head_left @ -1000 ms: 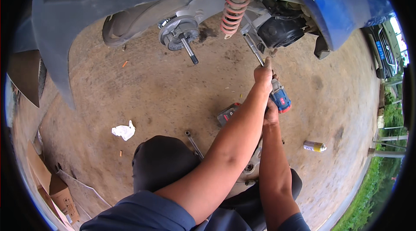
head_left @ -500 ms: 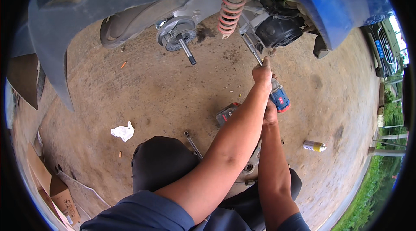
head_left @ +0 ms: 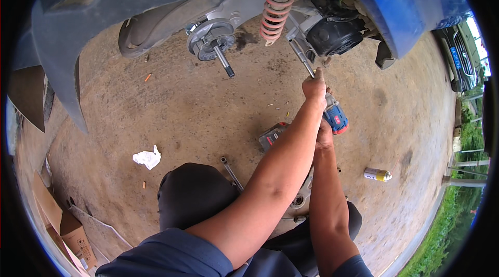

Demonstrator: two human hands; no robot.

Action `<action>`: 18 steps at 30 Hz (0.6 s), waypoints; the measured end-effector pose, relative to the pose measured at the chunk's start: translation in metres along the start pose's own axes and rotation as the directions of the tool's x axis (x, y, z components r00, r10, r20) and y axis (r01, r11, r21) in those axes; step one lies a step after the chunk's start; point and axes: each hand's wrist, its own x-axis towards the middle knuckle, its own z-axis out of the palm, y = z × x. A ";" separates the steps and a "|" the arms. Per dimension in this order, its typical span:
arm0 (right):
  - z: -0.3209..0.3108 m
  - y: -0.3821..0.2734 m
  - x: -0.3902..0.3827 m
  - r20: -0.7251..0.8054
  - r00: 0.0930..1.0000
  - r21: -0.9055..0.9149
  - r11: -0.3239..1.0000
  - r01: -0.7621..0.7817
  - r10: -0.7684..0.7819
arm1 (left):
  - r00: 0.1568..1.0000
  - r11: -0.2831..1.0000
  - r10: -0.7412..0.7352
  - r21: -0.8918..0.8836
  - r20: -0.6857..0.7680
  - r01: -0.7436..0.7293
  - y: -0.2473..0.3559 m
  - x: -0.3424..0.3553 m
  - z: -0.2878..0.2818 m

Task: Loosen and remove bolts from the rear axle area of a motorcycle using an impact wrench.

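Note:
My left hand (head_left: 314, 87) is closed around the lower end of a long silver socket extension bar (head_left: 301, 57), its upper end at the metal bracket beside the black engine cover (head_left: 334, 36). Just below, my right hand (head_left: 324, 135) is wrapped around a blue and red impact wrench (head_left: 336, 117), whose front end meets my left hand. A black and red battery pack (head_left: 270, 136) shows beyond my left forearm; the arm hides whether it joins the wrench. Left of the bar hangs a red coil-spring shock absorber (head_left: 277, 15), its lower eye free.
A bare wheel hub with its axle (head_left: 224, 61) sticks out toward me. On the concrete floor lie a ratchet-ended wrench (head_left: 231, 173), white crumpled plastic (head_left: 147, 157) and a spray can (head_left: 378, 174). Blue bodywork (head_left: 405, 1) overhangs at top right. A cardboard box (head_left: 75, 238) stands lower left.
Both hands, the bar and the impact wrench hold practically the same place. Only the view has shifted very slightly.

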 end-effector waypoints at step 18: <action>-0.003 0.000 0.002 0.030 1.000 -0.013 1.000 -0.004 0.005 | 1.000 1.000 0.020 0.012 -0.021 -0.019 0.000 0.000 0.001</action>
